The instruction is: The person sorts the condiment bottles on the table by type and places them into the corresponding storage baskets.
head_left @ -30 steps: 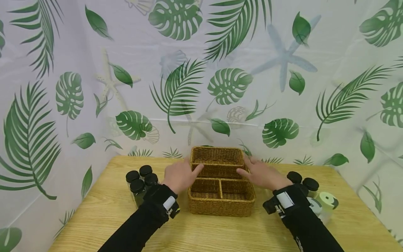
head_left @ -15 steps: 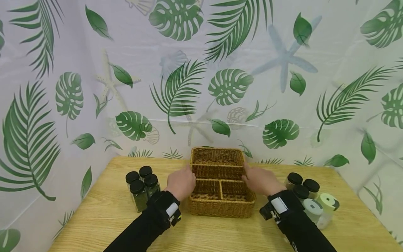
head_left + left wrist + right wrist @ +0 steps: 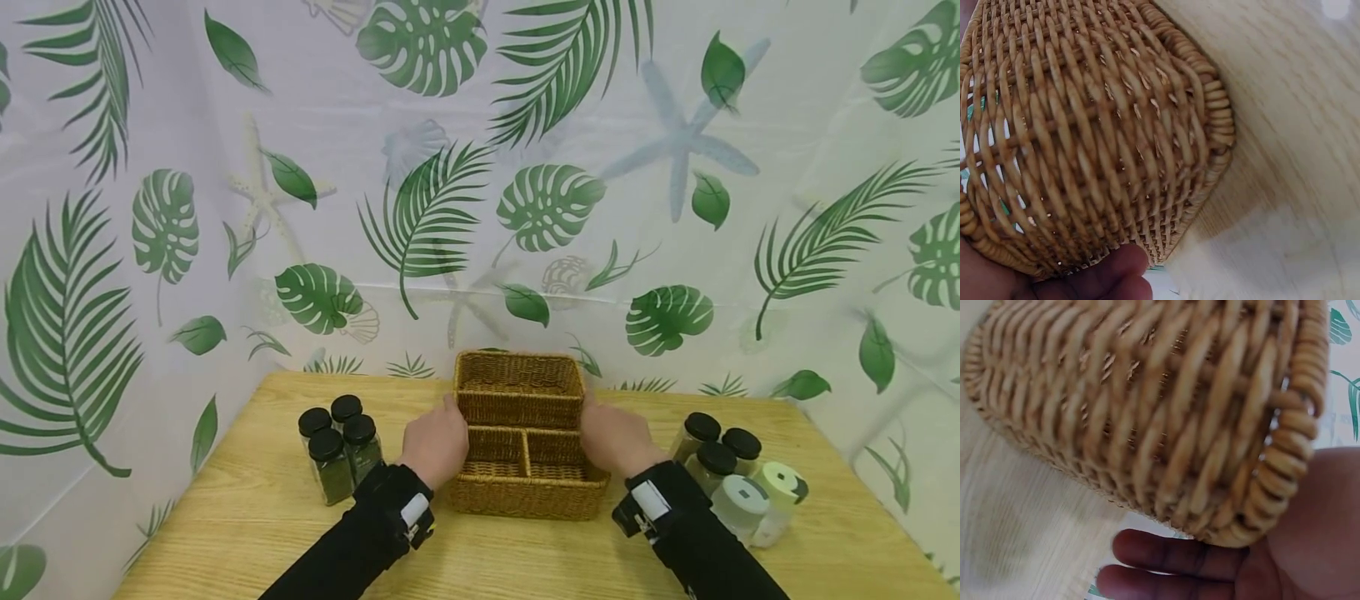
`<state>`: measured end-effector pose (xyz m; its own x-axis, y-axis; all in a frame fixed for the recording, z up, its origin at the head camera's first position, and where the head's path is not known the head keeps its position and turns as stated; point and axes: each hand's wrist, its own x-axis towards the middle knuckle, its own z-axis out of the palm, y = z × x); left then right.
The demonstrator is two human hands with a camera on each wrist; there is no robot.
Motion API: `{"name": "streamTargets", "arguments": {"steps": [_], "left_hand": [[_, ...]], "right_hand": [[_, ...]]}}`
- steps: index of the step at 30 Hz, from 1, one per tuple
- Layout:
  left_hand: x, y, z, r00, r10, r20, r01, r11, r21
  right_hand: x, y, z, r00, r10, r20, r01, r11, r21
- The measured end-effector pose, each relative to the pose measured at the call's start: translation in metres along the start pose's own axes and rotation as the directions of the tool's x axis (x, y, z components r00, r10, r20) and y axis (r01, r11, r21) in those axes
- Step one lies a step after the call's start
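A brown woven basket (image 3: pixel 525 498) with several compartments stands on the wooden table, near the patterned cloth. My left hand (image 3: pixel 437 440) grips its left side wall, and my right hand (image 3: pixel 617 433) holds the right side wall. The left wrist view has the woven wall (image 3: pixel 1085 131) close up, with curled fingers (image 3: pixel 1116 269) against its lower edge. On the other side, the right wrist view shows fingers (image 3: pixel 1166 553) reaching past the basket corner, the palm next to the rim. Both thumbs are hidden in the head view.
Several black-capped spice jars (image 3: pixel 330 467) stand left of the basket. More black-capped jars (image 3: pixel 715 458) are at the right, beside a white-capped jar (image 3: pixel 741 504) and a yellow-green-capped one (image 3: pixel 782 483). Leaf-printed cloth (image 3: pixel 480 208) rises behind the table (image 3: pixel 247 517).
Both hands have slid slightly nearer along the basket's sides. Their thumbs, earlier stretched over the compartments, are out of sight now. The basket has stayed nearly in place.
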<state>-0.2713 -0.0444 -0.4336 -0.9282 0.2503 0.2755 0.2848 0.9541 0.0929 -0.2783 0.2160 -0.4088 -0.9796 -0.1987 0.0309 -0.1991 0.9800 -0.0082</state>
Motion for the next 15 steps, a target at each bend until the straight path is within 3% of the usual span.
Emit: {"name": "streamTargets", "arguments": {"steps": [10, 15], "left_hand": [[0.0000, 0.0004, 0.0028, 0.999, 0.011, 0.052, -0.010, 1.000, -0.010], [-0.0010, -0.0008, 0.0062, 0.999, 0.010, 0.043, -0.009, 1.000, -0.020]], "right_hand": [[-0.0037, -0.0008, -0.0033, 0.999, -0.029, -0.033, 0.028, 0.999, -0.022], [-0.0036, -0.0003, 0.0001, 0.998, -0.044, -0.052, 0.043, 0.999, -0.025]]}}
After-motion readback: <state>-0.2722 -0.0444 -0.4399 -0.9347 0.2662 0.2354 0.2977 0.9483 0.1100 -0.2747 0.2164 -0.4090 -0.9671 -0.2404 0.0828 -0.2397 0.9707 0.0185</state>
